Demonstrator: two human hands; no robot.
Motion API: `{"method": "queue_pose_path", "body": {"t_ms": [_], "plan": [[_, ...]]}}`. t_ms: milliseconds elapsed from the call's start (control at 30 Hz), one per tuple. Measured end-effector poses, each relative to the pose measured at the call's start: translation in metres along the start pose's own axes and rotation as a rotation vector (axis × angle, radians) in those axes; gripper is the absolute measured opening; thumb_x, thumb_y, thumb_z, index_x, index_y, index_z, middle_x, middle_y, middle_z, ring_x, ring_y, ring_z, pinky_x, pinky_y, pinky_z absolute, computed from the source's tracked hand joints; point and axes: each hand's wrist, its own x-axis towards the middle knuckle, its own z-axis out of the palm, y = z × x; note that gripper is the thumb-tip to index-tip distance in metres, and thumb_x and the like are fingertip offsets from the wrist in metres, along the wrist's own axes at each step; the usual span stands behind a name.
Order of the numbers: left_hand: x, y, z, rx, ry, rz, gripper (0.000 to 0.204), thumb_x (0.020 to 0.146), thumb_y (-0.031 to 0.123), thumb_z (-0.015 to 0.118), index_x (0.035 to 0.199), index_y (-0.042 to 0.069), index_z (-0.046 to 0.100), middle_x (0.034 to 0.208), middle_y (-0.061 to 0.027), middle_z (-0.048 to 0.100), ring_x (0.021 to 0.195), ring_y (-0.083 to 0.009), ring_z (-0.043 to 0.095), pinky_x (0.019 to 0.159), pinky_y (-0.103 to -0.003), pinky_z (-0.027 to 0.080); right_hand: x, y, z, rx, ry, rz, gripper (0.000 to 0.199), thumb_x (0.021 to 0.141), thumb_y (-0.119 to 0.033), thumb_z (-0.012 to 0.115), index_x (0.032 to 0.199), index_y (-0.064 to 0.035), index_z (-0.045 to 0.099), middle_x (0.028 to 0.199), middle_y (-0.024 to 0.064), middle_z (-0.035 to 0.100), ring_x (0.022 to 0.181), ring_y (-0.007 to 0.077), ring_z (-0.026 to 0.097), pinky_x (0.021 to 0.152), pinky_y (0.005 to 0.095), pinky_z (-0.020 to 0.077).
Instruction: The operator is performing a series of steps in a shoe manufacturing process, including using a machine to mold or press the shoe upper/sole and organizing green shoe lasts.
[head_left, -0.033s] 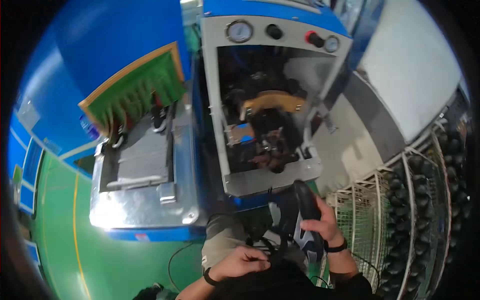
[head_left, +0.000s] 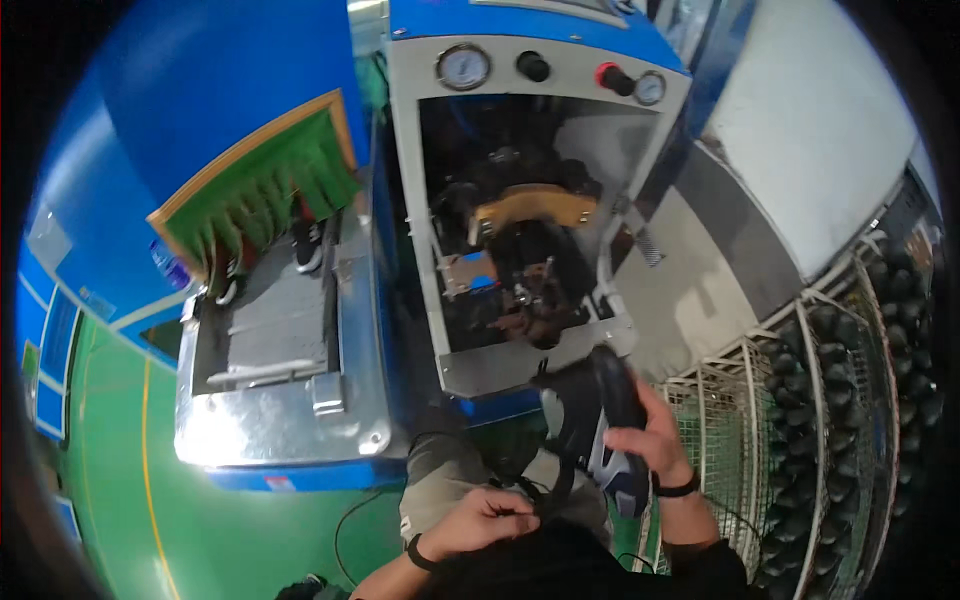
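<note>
My right hand (head_left: pixel 655 440) grips a black shoe (head_left: pixel 600 400), its dark sole turned toward the machine and a blue and white part at its lower end. My left hand (head_left: pixel 480 520) is curled lower down, pinching the black laces (head_left: pixel 545 485) that hang from the same shoe. Both hands are just below the front ledge of a blue and grey press machine (head_left: pixel 500 365). Its open chamber holds a tan curved pad (head_left: pixel 530 207) over dark clamps.
Left of the machine a metal conveyor (head_left: pixel 270 340) carries shoes (head_left: pixel 305 245) out from under a green strip curtain (head_left: pixel 260 190). Two gauges (head_left: pixel 462 66) and a red knob (head_left: pixel 607 76) sit on the machine's top panel. White wire racks (head_left: pixel 800 400) filled with dark shoes stand at the right. The floor (head_left: pixel 130 500) is green.
</note>
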Motion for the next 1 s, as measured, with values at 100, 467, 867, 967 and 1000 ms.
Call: {"method": "queue_pose_path", "body": {"t_ms": [100, 467, 867, 967, 1000], "plan": [[0.033, 0.012, 0.001, -0.086, 0.052, -0.002, 0.007, 0.095, 0.007, 0.069, 0.097, 0.0, 0.071, 0.085, -0.0011, 0.067, 0.077, -0.0085, 0.059, 0.069, -0.025, 0.047, 0.016, -0.052, -0.015, -0.227, 0.114, -0.252, 0.093, 0.075, -0.011, 0.084, 0.155, 0.004, 0.037, 0.146, 0.0115, 0.054, 0.13, 0.0174, 0.051, 0.113, 0.0308, 0.0356], [0.118, 0.066, -0.033, -0.579, 0.36, 0.236, 0.011, 0.098, 0.013, 0.064, 0.091, 0.005, 0.063, 0.068, -0.0019, 0.058, 0.058, -0.0129, 0.053, 0.054, -0.027, 0.04, 0.147, -0.145, 0.007, -0.85, 0.177, -0.283, 0.088, 0.074, -0.019, 0.082, 0.154, -0.0142, 0.047, 0.118, 0.0172, 0.071, 0.084, 0.0201, 0.068, 0.08, 0.0327, 0.0534], [0.151, 0.043, -0.075, -0.659, 0.398, 0.205, 0.015, 0.104, 0.021, 0.061, 0.105, 0.007, 0.065, 0.074, 0.003, 0.057, 0.065, -0.0094, 0.052, 0.06, -0.025, 0.042, 0.23, -0.128, 0.047, -1.505, 0.241, -0.071, 0.086, 0.078, -0.035, 0.066, 0.157, -0.0177, 0.036, 0.114, 0.0393, 0.061, 0.107, 0.0542, 0.062, 0.097, 0.053, 0.0497], [0.146, 0.044, -0.076, -0.61, 0.398, 0.171, 0.018, 0.104, 0.024, 0.06, 0.105, 0.007, 0.066, 0.074, 0.004, 0.056, 0.063, -0.0081, 0.05, 0.06, -0.024, 0.04, 0.221, -0.133, 0.064, -1.465, 0.28, -0.038, 0.085, 0.08, -0.035, 0.065, 0.158, -0.0155, 0.035, 0.114, 0.0416, 0.058, 0.106, 0.0556, 0.061, 0.096, 0.0525, 0.0502], [0.147, 0.044, -0.071, -0.615, 0.404, 0.187, 0.019, 0.105, 0.026, 0.06, 0.103, 0.008, 0.065, 0.073, 0.0038, 0.056, 0.062, -0.0078, 0.05, 0.058, -0.024, 0.039, 0.218, -0.131, 0.068, -1.456, 0.275, -0.051, 0.085, 0.08, -0.035, 0.065, 0.158, -0.0155, 0.035, 0.114, 0.0416, 0.058, 0.106, 0.0556, 0.061, 0.096, 0.0525, 0.0502]]}}
